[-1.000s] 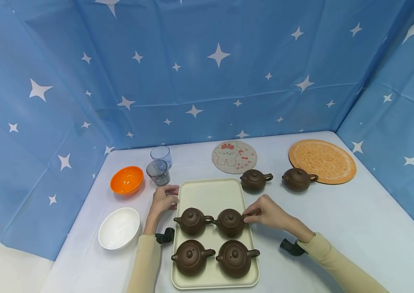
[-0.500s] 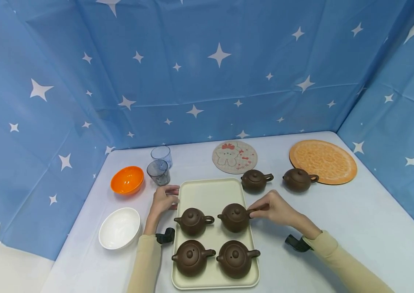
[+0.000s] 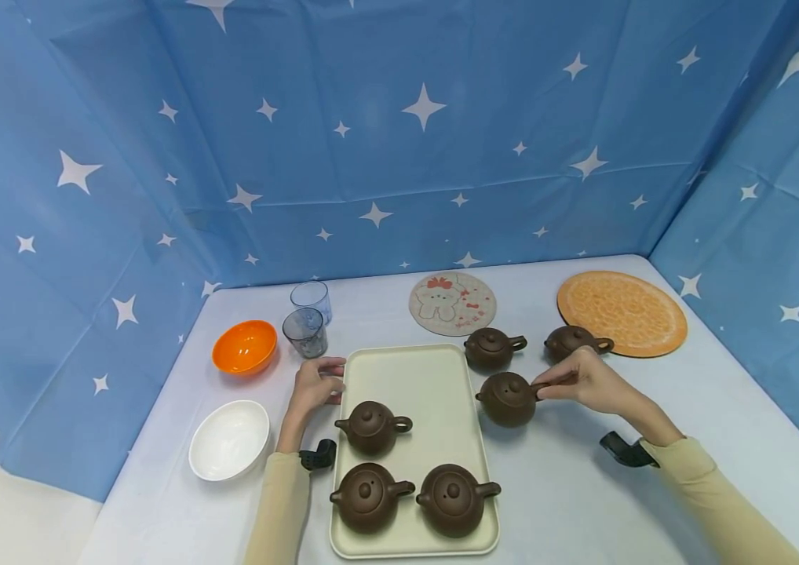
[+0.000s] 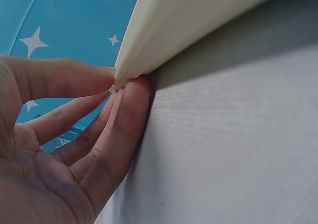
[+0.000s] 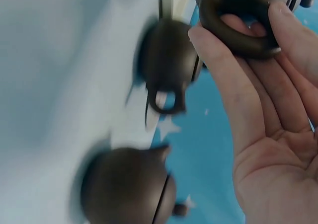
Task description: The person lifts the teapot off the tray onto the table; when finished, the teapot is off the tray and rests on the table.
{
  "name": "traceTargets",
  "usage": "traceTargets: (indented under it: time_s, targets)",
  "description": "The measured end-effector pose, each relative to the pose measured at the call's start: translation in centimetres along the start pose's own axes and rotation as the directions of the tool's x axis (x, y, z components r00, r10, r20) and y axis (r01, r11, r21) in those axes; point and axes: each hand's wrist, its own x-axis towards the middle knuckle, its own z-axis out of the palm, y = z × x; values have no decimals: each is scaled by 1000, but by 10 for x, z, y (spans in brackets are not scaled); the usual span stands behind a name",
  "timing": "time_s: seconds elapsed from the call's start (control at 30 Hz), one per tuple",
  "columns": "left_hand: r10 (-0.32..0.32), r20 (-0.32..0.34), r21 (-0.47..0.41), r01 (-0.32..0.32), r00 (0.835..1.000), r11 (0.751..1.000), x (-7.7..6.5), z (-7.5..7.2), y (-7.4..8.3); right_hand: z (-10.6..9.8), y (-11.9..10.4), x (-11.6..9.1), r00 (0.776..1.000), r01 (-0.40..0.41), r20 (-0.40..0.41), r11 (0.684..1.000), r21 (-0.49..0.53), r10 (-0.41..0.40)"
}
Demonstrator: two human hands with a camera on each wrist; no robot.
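Observation:
A brown teapot (image 3: 508,399) hangs just right of the cream tray (image 3: 406,362), and my right hand (image 3: 593,382) pinches it by its handle (image 5: 238,37). My left hand (image 3: 315,384) pinches the tray's left rim (image 4: 131,60) between thumb and fingers. Three brown teapots stand on the tray: one at middle left (image 3: 371,428), one at front left (image 3: 367,498) and one at front right (image 3: 452,500). On the table behind the held teapot are another teapot (image 3: 490,349) and, partly covered by my right hand, one more teapot (image 3: 569,339).
Left of the tray stand an orange bowl (image 3: 244,348), a white bowl (image 3: 228,441), a grey glass (image 3: 305,333) and a clear blue glass (image 3: 311,298). A bunny-patterned round mat (image 3: 452,304) and an orange round mat (image 3: 622,312) lie at the back. Blue star-patterned cloth (image 3: 371,157) surrounds the table.
My right hand has lifted the teapot from the tray's middle right and carried it right and back, past the tray's edge. The left hand has stayed at the tray's rim.

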Motion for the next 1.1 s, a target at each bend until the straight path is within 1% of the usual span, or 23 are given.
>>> traceTargets:
  time_s: [0.1, 0.27, 0.47, 0.63, 0.83, 1.1]
  targets:
    - [0, 4, -7, 0, 1000, 1000, 0, -1, 0, -12, 5, -9, 1000, -7, -16, 1000, -13, 7]
    - [0, 4, -16, 0, 1000, 1000, 0, -2, -1, -30, 14, -25, 999, -34, -13, 999, -9, 34]
    - [-4, 2, -13, 4, 1000, 1000, -1, -1, -2, -48, 25, -46, 999, -51, 2, 998, 40, 51]
    - [-5, 1, -6, 5, 1000, 1000, -2, 0, -1, -60, 35, -65, 996, -89, -5, 995, 55, 89]
    - [6, -6, 7, -6, 1000, 1000, -1, 0, 1, -71, 45, -79, 995, -101, 8, 993, 56, 100]
    - [6, 2, 6, -6, 1000, 1000, 0, -1, -1, -77, 52, -87, 995, -96, -1, 994, 45, 96]
